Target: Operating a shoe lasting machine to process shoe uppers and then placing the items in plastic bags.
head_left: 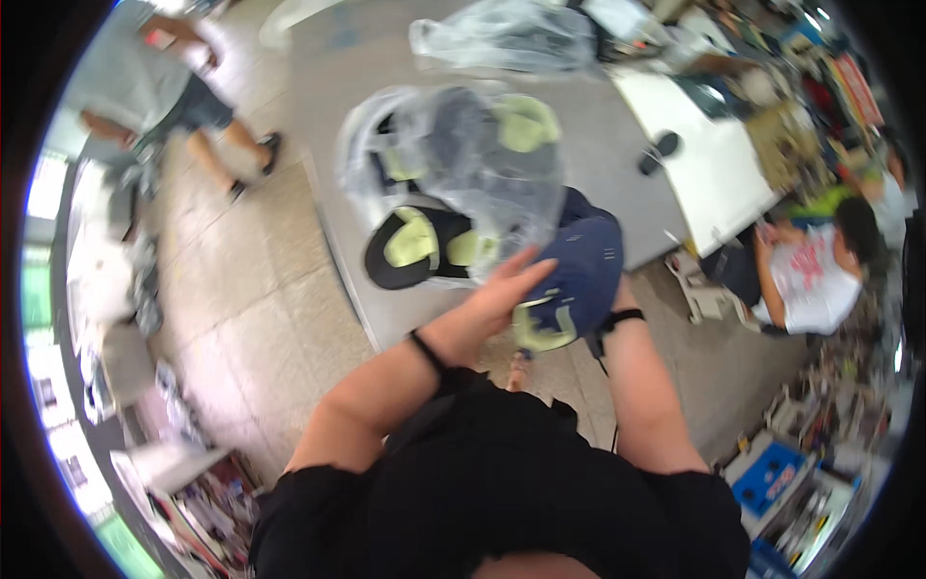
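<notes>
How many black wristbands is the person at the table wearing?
2: the left wristband is around the person's left wrist, the right wristband around the right wrist. Neither is fully hidden.

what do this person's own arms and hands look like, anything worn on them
Both arms come out of short black sleeves, leaving the forearms bare. A narrow black band circles the left wrist, another black band the right. The left hand wears no glove; the right is mostly hidden.
</notes>
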